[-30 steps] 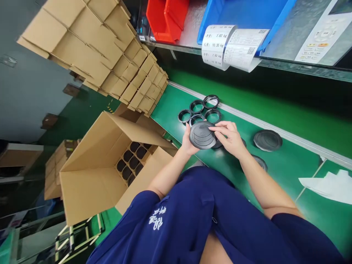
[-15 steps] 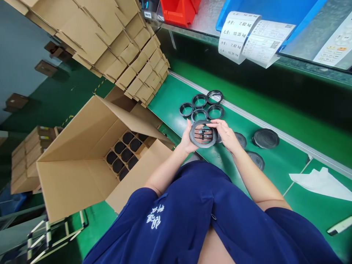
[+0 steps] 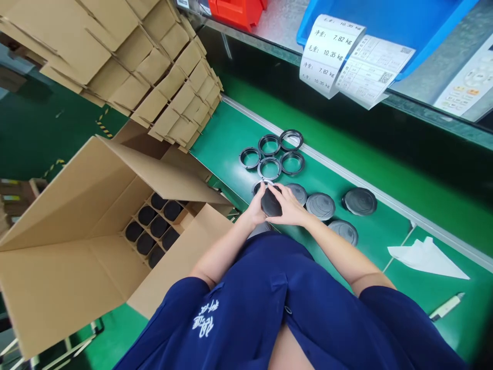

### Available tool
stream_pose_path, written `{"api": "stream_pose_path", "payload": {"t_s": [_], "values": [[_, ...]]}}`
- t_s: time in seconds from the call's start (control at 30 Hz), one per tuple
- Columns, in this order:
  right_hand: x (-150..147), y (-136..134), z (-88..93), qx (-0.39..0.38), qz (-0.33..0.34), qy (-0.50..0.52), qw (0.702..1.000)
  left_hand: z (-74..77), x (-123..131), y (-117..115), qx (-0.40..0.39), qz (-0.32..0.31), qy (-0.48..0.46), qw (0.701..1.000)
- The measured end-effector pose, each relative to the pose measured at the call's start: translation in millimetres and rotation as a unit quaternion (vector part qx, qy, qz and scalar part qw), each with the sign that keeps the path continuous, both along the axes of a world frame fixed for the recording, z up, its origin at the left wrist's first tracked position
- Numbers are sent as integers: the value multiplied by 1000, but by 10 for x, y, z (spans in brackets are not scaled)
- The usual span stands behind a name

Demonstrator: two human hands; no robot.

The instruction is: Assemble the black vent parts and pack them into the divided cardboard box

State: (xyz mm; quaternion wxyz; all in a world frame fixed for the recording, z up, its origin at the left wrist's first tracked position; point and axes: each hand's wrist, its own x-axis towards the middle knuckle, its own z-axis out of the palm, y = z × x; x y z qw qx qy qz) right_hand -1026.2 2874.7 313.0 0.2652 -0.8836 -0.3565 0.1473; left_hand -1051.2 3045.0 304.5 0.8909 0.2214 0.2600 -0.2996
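Observation:
Both my hands are closed around a round black cap (image 3: 271, 202) with a smooth, solid face, held low over the green bench. My left hand (image 3: 254, 209) grips its left side, thumb near the top. From the right, my right hand (image 3: 288, 206) holds it with the fingers over its upper edge. Just beyond my fingertips is a black ring (image 3: 257, 187), mostly hidden by the hands and cap. Several open black rings (image 3: 269, 168) lie grouped farther back. Close to my right hand are flat black discs with ridged faces (image 3: 320, 206).
At left stands an open carton (image 3: 57, 272) with black round pieces in a divided insert. Stacked cardboard dividers (image 3: 154, 72) rise behind it. A thicker black disc (image 3: 360, 201), white paper (image 3: 427, 257) and a cutter (image 3: 447, 307) lie rightward. Printed labels (image 3: 331, 56) hang from the shelf.
My hands held a black ring with crossbars, seen through its opening; now they hold a solid-faced cap. Another ring shows beyond the fingers. The camera view has shifted.

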Motion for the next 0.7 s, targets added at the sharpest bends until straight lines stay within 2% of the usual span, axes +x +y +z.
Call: {"api": "stream_pose_path", "payload": {"t_s": [0.07, 0.2, 0.27, 0.33, 0.43, 0.5, 0.57, 0.7], "values": [[379, 29, -112, 5, -51, 1, 999, -39, 104, 70, 14, -9, 8, 1000], [1236, 27, -292, -18, -262, -47, 964, -147, 273, 286, 36, 2, 7, 999], [1462, 59, -288, -21, -289, -42, 956, -179, 331, 354, 37, 20, 6, 999], [1453, 139, -218, 1, -232, -30, 972, -163, 391, 367, 17, 47, 6, 999], [1146, 274, -47, 42, -83, -11, 996, -63, 524, 305, -56, 107, -24, 992], [928, 301, 51, 53, -30, -4, 998, 22, 625, 245, -85, 132, -37, 987], [799, 248, 102, 76, -34, -8, 996, 109, 695, 194, -89, 130, -36, 987], [742, -1, 132, 130, -104, -44, 985, 276, 698, 125, -81, 93, -56, 991]]}}
